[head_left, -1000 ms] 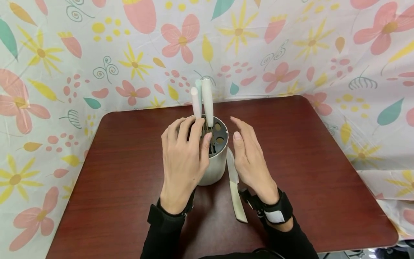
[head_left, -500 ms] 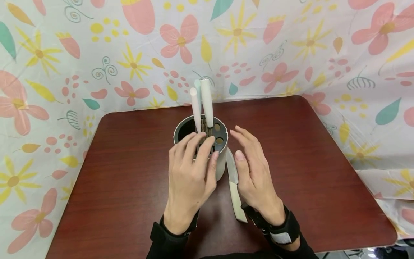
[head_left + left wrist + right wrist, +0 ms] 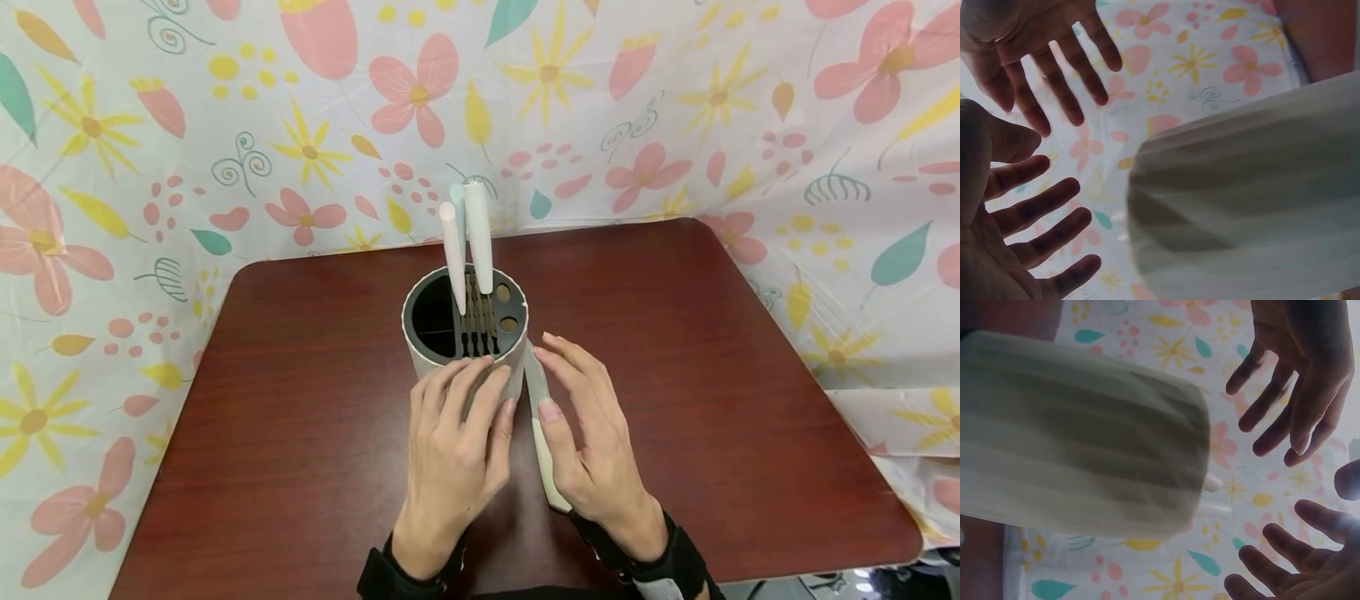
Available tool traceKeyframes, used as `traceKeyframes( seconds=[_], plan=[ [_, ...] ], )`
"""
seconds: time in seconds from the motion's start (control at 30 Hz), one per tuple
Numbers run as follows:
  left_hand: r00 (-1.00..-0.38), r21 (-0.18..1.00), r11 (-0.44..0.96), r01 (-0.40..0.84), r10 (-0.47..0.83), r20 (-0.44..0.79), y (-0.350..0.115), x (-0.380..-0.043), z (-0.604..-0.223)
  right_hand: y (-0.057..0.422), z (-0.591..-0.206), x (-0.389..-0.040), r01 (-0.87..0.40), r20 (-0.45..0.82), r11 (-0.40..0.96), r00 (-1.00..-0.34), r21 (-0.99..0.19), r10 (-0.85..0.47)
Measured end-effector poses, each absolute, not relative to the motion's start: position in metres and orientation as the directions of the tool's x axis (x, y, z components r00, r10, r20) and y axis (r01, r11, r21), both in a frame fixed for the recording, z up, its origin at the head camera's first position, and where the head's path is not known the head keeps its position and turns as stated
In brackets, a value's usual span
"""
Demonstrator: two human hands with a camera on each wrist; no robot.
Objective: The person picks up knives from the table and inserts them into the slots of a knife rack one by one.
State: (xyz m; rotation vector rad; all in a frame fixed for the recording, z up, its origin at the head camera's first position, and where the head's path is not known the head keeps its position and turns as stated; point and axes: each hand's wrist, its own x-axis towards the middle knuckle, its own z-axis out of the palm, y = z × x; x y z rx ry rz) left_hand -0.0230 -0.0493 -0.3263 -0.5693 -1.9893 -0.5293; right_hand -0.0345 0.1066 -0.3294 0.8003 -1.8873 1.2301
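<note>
A round white knife block (image 3: 450, 360) with a black slotted top stands upright on the table. Pale pink (image 3: 452, 250), light green and white knife handles (image 3: 478, 237) rise from its slots. My left hand (image 3: 457, 450) hovers before the block, fingers loosely bent and holding nothing. In the left wrist view, the fingers (image 3: 1041, 206) are spread and apart from the block (image 3: 1247, 194). To the right, my right hand (image 3: 600, 454) is relaxed above the table, also holding nothing. Between the hands lies a knife with a cream handle (image 3: 550, 467); the right hand partly covers it.
The brown table (image 3: 300, 400) has its back edge against a white floral cloth (image 3: 420, 183). On the block's top are a large dark opening (image 3: 433, 317) at the left and round holes (image 3: 508, 325) at the right.
Both hands have drawn back toward me. The left hand has come away from over the block's top, uncovering its slots. The block and lying knife look unmoved.
</note>
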Motion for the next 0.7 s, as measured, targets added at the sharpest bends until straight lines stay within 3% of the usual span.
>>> traceKeyframes(
  seconds=[0.7],
  plan=[
    [-0.508,0.169,0.775,0.609,0.218,0.833,-0.048,-0.005,-0.381,0.112,-0.371,-0.031,-0.816,0.794,0.333,-0.558,-0.473,-0.241]
  ],
)
